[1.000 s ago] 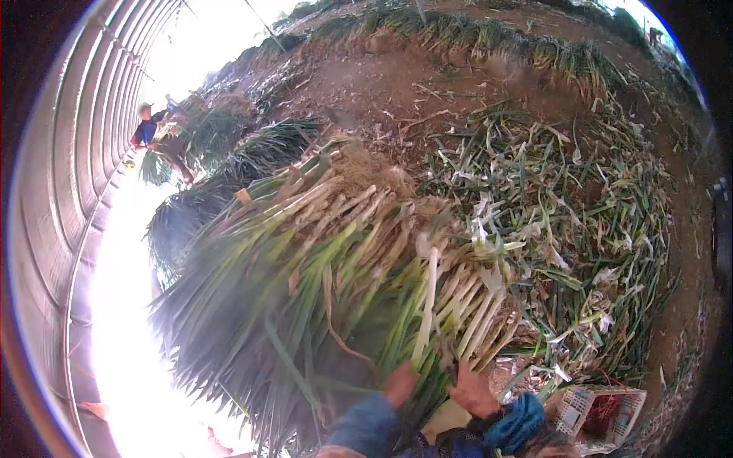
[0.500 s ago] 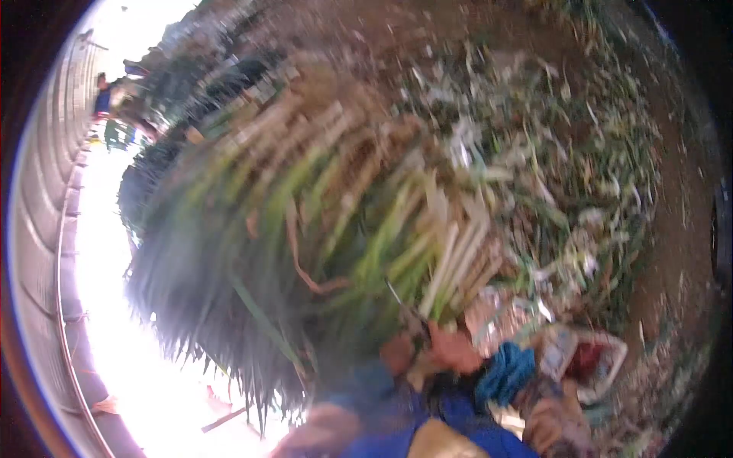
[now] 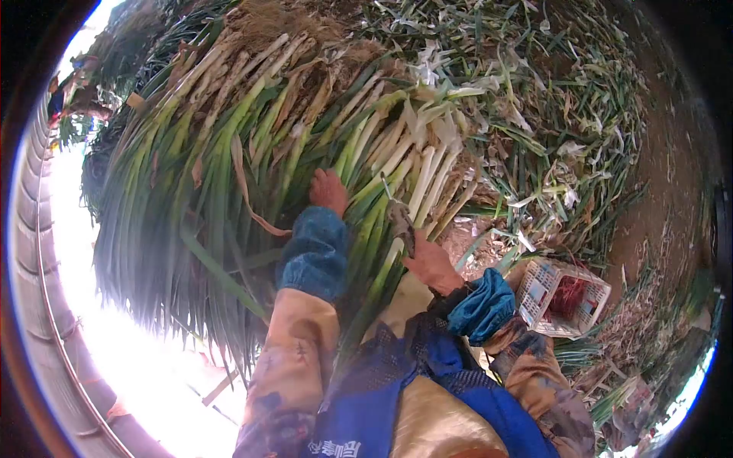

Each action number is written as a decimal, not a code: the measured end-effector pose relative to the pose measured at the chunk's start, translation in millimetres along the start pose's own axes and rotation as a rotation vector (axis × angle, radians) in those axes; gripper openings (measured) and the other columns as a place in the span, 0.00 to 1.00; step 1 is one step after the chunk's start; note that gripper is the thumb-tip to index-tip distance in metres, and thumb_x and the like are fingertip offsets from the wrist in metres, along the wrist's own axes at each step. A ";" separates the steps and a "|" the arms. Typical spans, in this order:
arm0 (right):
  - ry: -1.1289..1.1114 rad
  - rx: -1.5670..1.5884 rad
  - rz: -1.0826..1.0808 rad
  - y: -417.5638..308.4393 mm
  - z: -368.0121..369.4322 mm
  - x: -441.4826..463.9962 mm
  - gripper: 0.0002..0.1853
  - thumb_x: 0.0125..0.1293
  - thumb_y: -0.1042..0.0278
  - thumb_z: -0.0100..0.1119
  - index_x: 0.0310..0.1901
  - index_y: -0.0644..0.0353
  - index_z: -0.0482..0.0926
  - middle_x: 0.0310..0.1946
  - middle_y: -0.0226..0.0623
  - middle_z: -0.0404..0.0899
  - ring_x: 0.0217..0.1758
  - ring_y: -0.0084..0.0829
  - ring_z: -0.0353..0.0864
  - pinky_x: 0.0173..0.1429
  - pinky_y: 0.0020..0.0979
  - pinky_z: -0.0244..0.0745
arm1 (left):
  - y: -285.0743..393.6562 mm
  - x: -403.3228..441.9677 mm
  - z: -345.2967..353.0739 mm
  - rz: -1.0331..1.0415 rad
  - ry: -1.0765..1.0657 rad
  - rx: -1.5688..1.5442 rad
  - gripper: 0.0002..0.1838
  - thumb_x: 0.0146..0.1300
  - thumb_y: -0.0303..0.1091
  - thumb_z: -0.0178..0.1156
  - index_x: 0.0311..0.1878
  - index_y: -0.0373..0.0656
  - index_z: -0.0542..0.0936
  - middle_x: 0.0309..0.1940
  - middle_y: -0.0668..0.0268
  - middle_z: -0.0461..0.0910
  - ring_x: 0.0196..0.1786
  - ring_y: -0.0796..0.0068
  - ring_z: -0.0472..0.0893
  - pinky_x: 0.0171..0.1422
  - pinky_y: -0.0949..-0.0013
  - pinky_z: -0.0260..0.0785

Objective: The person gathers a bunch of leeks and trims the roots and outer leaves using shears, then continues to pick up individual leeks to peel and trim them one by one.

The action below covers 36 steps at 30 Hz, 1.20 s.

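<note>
A thick pile of green onions (image 3: 221,153) lies before me, white stalks and roots at the far side, green leaves hanging left and down. Among the stalks, my left hand (image 3: 328,191) has its fingers curled down onto some green onions; the fingertips are partly hidden. My right hand (image 3: 433,266) is closed around the dark end of a small hand tool (image 3: 400,219) with a grey, wrapped-looking body and a thin curved metal tip. The tool points away from me, over the white stalks at the pile's right edge. Both forearms wear blue sleeve covers.
A white plastic basket (image 3: 561,298) with red strands inside stands right of my right forearm. Loose trimmed leaves and peelings (image 3: 550,130) cover the ground at the upper right. More green onions and another person are at the far left, beside a ribbed wall (image 3: 38,267).
My left hand has moved away from beside my right hand, forward and left onto the green onions. The right hand still holds the tool. The view has shifted and become sharper.
</note>
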State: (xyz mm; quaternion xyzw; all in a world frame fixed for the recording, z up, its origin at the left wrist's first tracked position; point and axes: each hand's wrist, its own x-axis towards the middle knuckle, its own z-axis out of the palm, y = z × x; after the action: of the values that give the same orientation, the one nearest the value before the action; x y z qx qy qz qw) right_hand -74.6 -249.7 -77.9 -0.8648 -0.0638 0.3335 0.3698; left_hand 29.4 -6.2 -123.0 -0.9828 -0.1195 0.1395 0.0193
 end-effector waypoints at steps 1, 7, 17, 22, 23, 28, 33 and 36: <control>-0.018 0.033 0.010 -6.7 -1.3 -3.2 0.31 0.53 0.58 0.58 0.54 0.68 0.58 0.24 0.58 0.75 0.31 0.58 0.76 0.35 0.48 0.71 | 0.9 2.0 5.5 -0.047 0.005 -0.055 0.16 0.57 0.35 0.57 0.45 0.36 0.73 0.43 0.54 0.72 0.50 0.53 0.70 0.57 0.54 0.63; -0.018 0.061 -0.022 -18.7 -8.8 -8.3 0.31 0.54 0.58 0.57 0.54 0.69 0.59 0.27 0.60 0.75 0.34 0.59 0.76 0.39 0.50 0.70 | -13.2 45.1 22.8 0.076 -0.040 -0.166 0.19 0.53 0.39 0.63 0.45 0.37 0.76 0.49 0.53 0.75 0.51 0.49 0.73 0.55 0.50 0.67; -0.116 0.008 -0.010 -44.6 -14.6 -43.9 0.35 0.54 0.56 0.58 0.57 0.71 0.57 0.29 0.59 0.76 0.36 0.58 0.76 0.39 0.49 0.71 | -30.9 7.4 -9.8 0.072 -0.553 -0.267 0.33 0.40 0.50 0.72 0.44 0.33 0.77 0.43 0.46 0.78 0.48 0.49 0.78 0.51 0.54 0.69; -0.174 -0.062 -0.089 -40.0 13.8 -44.7 0.35 0.53 0.58 0.58 0.58 0.69 0.57 0.30 0.57 0.75 0.37 0.58 0.76 0.40 0.49 0.71 | -27.7 -16.6 -27.0 -0.023 -0.471 -0.353 0.32 0.39 0.50 0.72 0.41 0.33 0.78 0.41 0.46 0.79 0.45 0.48 0.78 0.49 0.53 0.69; -0.153 -0.051 -0.090 -43.5 11.9 -37.7 0.33 0.54 0.58 0.58 0.55 0.69 0.58 0.29 0.56 0.75 0.36 0.57 0.76 0.39 0.49 0.71 | -29.5 -18.7 -25.6 -0.032 -0.445 -0.332 0.31 0.40 0.50 0.72 0.41 0.34 0.78 0.41 0.46 0.79 0.45 0.48 0.78 0.49 0.53 0.69; -0.147 -0.007 -0.069 -53.3 9.4 -22.8 0.24 0.56 0.61 0.57 0.46 0.67 0.59 0.25 0.52 0.74 0.34 0.55 0.77 0.40 0.51 0.69 | -31.8 -30.4 -42.2 -0.035 -0.495 -0.376 0.29 0.42 0.50 0.70 0.41 0.37 0.78 0.38 0.49 0.80 0.43 0.49 0.79 0.47 0.53 0.69; -0.095 -0.058 -0.091 -51.8 10.0 -24.7 0.24 0.57 0.63 0.56 0.48 0.69 0.59 0.28 0.52 0.75 0.34 0.53 0.77 0.37 0.48 0.71 | -43.9 -73.6 -26.7 -0.032 -0.507 -0.360 0.26 0.45 0.51 0.67 0.41 0.39 0.79 0.37 0.51 0.80 0.42 0.51 0.79 0.46 0.54 0.69; -0.106 -0.106 0.006 -58.5 0.9 14.4 0.26 0.57 0.64 0.56 0.50 0.71 0.59 0.28 0.51 0.76 0.34 0.53 0.78 0.35 0.47 0.72 | -41.0 -110.0 -39.3 -0.058 -0.566 -0.380 0.25 0.47 0.51 0.64 0.42 0.40 0.80 0.37 0.52 0.80 0.42 0.50 0.79 0.46 0.54 0.69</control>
State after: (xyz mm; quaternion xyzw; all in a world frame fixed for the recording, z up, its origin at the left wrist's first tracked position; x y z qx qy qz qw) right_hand -56.1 -202.0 -46.1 -0.8644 -0.0981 0.3764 0.3185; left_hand -71.6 7.1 -52.7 -0.8873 -0.1718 0.3815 -0.1939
